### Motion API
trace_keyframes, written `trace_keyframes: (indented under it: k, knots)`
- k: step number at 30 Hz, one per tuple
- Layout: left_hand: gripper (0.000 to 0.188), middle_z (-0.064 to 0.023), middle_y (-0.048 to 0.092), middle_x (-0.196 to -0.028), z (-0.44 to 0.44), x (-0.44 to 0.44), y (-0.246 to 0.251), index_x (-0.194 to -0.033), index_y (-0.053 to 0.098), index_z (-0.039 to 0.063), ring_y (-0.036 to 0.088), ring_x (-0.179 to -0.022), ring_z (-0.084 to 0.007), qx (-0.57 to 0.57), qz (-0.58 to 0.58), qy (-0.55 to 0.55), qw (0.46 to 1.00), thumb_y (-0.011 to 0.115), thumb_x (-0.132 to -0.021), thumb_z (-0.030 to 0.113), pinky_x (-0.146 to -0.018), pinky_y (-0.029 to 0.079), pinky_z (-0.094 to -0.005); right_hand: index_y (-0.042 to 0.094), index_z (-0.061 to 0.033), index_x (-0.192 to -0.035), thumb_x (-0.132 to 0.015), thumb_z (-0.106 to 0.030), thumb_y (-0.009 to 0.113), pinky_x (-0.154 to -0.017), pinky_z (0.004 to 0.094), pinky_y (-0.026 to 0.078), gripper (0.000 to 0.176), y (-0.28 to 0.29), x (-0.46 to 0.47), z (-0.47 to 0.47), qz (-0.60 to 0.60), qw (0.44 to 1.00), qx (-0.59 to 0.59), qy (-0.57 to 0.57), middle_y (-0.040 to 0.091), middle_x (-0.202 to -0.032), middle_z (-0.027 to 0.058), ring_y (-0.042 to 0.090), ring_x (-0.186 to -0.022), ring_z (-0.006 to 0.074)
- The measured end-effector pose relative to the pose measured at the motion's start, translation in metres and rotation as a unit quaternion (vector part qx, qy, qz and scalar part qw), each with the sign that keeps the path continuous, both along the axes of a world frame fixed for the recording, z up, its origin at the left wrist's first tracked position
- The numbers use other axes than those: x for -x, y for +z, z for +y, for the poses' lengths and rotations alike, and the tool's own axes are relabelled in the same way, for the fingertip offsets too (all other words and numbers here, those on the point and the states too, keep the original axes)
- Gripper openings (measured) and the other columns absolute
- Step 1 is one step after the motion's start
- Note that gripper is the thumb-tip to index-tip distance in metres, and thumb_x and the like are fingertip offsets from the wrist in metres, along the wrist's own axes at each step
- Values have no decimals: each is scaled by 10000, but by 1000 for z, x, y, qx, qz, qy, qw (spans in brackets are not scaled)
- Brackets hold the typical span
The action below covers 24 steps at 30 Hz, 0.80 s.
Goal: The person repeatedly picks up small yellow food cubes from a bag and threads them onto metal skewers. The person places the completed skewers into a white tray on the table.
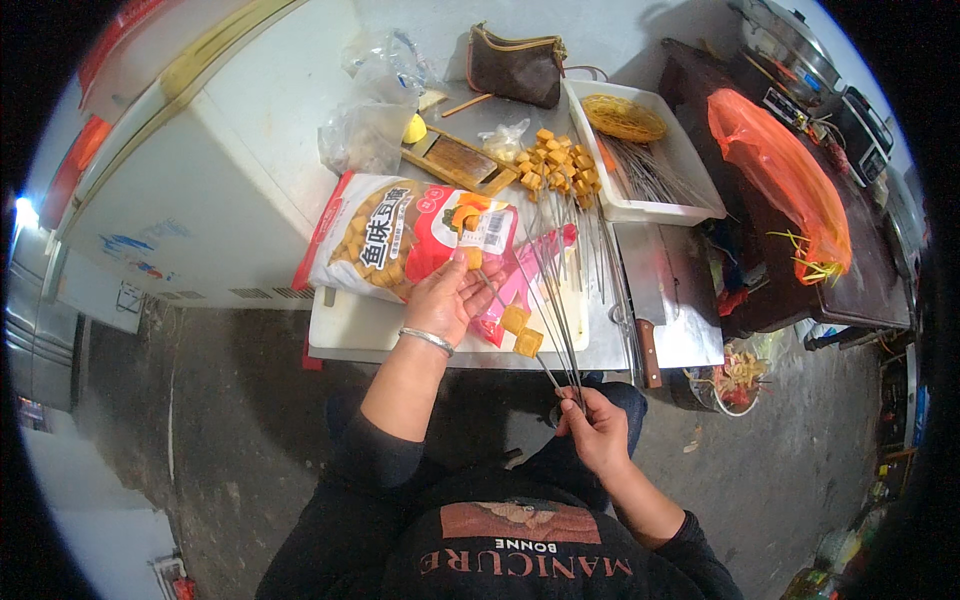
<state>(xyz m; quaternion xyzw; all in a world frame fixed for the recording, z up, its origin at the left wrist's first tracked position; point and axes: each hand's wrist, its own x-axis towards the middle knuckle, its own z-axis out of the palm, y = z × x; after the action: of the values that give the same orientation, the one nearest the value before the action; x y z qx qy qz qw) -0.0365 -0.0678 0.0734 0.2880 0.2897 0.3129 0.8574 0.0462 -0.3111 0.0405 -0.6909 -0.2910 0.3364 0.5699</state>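
Note:
My left hand (450, 295) holds an orange-brown tofu cube (473, 259) between thumb and fingers, at the upper end of a metal skewer. Two more cubes (522, 331) sit lower on that skewer. The lower ends of several metal skewers (561, 330) are gripped in my right hand (592, 427), and their shafts fan out over the white cutting board (360, 330). Behind my left hand lies a large printed plastic bag of cubes (375, 232). A pink plastic wrapper (517, 292) rests on the board. Loose cubes (555, 161) are piled beyond it, with skewers lying beside them.
A wooden-handled cleaver (649, 352) lies at the table's right edge. Behind it stands a white tray (660, 212) with skewers. A wooden-framed grater (457, 159), plastic bags (367, 127) and a brown pouch (514, 67) are farther back. A bucket (739, 409) stands at the right.

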Motion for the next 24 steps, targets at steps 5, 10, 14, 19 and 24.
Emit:
trace_keyframes:
  k: [5,10,14,19,24]
  knots:
    - [283,-167,624,-891,4,2,8,-986,539,-34,635,-873,-274,-55,25,-4,998,524,-897,234,-763,538,-322,613,-1,-985,-870,-94,572,-485,207,431,154,3,0,-1,-10,1000,-6,-7,579,-598,13,543,-531,58]
    - [257,-142,635,-871,4,3,12,-967,571,-11,644,-844,-252,-49,7,2,999,538,-893,233,-713,529,-290,612,4,-983,-868,-90,572,-481,209,432,153,5,-1,-1,-9,1000,-11,-6,577,-592,16,542,-526,58]
    - [249,-121,638,-866,-2,2,17,-959,582,-3,644,-818,-226,-84,19,-4,996,539,-896,233,-705,523,-280,612,4,-980,-866,-85,575,-478,210,431,149,6,-2,-2,-12,1000,-1,-10,573,-588,15,539,-523,58]
    - [243,-147,632,-885,-8,2,21,-977,560,-18,640,-824,-241,-141,52,-50,987,511,-906,210,-732,540,-308,609,6,-982,-867,-84,573,-482,211,432,150,8,-1,-3,-6,1000,-18,-11,575,-598,16,538,-526,59]
    - [247,-132,623,-935,-18,-4,20,-1015,545,-29,631,-858,-228,-153,51,-100,982,522,-900,188,-743,540,-326,607,8,-986,-875,-86,560,-496,211,435,152,16,2,6,38,999,-12,-20,574,-641,12,541,-548,67]
